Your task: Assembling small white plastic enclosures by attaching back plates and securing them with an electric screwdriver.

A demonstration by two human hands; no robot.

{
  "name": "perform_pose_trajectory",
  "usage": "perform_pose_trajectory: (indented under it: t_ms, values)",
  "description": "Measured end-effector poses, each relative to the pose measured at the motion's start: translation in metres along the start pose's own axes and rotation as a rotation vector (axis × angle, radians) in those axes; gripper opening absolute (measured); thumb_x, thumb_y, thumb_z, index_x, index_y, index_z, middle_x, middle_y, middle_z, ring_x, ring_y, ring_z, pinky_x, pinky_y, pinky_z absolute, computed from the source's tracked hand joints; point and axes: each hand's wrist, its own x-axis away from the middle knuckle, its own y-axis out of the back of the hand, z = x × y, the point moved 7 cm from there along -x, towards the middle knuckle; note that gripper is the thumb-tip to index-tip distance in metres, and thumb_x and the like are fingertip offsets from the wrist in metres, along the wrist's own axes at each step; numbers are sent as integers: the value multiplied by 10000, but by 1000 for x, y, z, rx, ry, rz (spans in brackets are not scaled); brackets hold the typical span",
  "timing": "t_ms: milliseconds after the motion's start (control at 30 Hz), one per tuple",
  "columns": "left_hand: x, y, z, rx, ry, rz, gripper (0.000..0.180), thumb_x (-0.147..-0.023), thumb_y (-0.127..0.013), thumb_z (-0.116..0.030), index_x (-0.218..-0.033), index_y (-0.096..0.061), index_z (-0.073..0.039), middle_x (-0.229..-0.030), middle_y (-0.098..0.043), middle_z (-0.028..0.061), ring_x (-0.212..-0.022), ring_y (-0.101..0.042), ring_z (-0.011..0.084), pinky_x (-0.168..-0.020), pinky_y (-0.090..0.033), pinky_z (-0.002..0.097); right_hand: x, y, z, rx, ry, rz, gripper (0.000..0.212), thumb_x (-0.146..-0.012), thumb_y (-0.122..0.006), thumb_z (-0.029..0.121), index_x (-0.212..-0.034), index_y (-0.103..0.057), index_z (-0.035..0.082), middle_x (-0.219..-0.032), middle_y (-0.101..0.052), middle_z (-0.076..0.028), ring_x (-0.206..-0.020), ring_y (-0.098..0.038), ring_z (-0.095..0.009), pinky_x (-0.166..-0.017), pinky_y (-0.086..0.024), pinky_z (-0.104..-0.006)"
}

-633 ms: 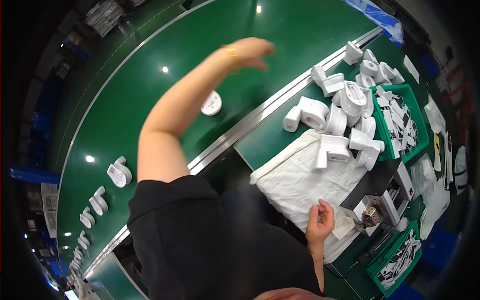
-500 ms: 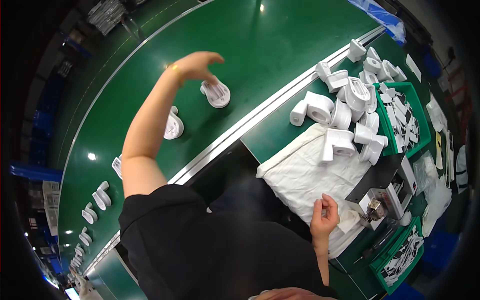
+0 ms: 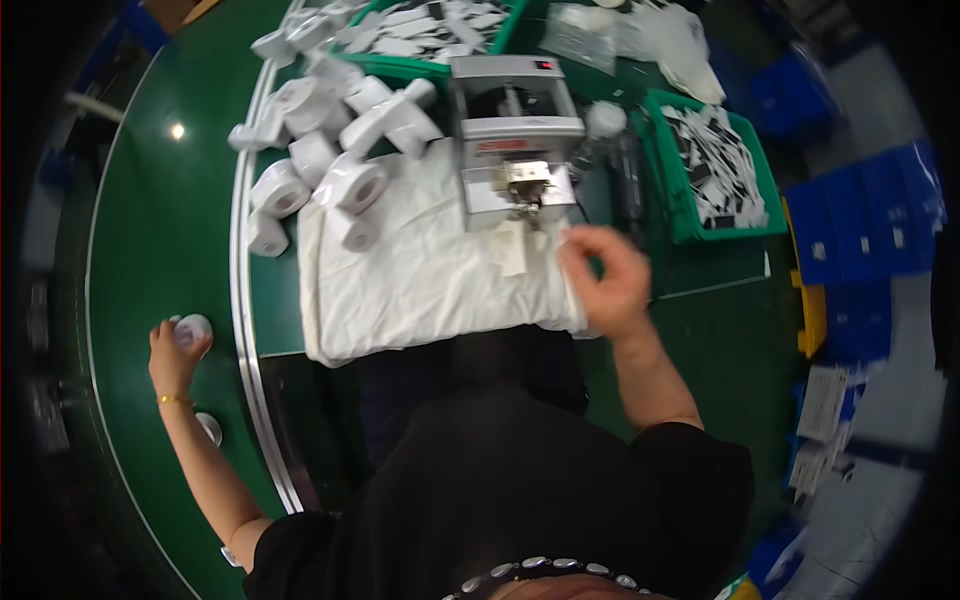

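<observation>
The left hand (image 3: 172, 352) is curled around a small white round part (image 3: 192, 328) on the smooth green belt (image 3: 150, 230), at the belt's near edge, just outside the curved metal rail (image 3: 243, 330). A second white round part (image 3: 209, 428) lies on the belt close to the same forearm, partly hidden by it. A thin gold bracelet (image 3: 174, 400) circles the wrist.

The right hand (image 3: 606, 280) rests at the right edge of a wrinkled white cloth (image 3: 420, 280) spread over the table (image 3: 720, 310); its fingers are bent and pinched at the cloth edge, though whether they grip anything cannot be told. Just beyond it a small pale tag (image 3: 513, 247) lies on the cloth below a boxy grey metal machine (image 3: 515, 135).

A heap of white moulded tubular pieces (image 3: 330, 150), glossy and cylindrical, crowds the cloth's far left corner. A green plastic crate (image 3: 715, 170) of flat white and dark strips sits at the table's right side; another green crate (image 3: 430, 35) at the far edge is cut off. Blue bins (image 3: 870, 220) stand beyond the table, blurred. The person's black garment hides the table's near edge.
</observation>
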Motion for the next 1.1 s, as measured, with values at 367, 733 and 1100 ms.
perform_pose_trajectory:
  t_ms: [367,733,1100]
  values:
    - [-8,-3,-2,-277,-439,-223,590,-477,-867,-84,-1007,-615,-24,-1187,-638,193,-1059,-623,366,-898,-531,429,-71,246,-219,928,-599,-260,526,-745,-782,442,-1057,-714,24,-1001,-725,-158,-945,-689,-327,-822,-521,-421]
    - [10,18,-22,714,-281,-206,282,-846,-670,-81,-1098,-563,-14,-1027,-621,85,-941,-615,179,-842,-497,293,-54,261,-235,259,-692,-418,361,-874,-705,361,-1030,-732,37,-809,-709,-100,-693,-662,-168,-590,-498,-287]
    - [116,7,-284,1870,-459,391,440,-922,-643,-141,-1322,-533,7,-1187,-613,80,-1062,-575,127,-942,-458,282,-60,225,-207,185,-817,-20,554,-846,-713,188,-1379,-563,159,-745,-576,62,-562,-460,-26,-482,-326,-205]
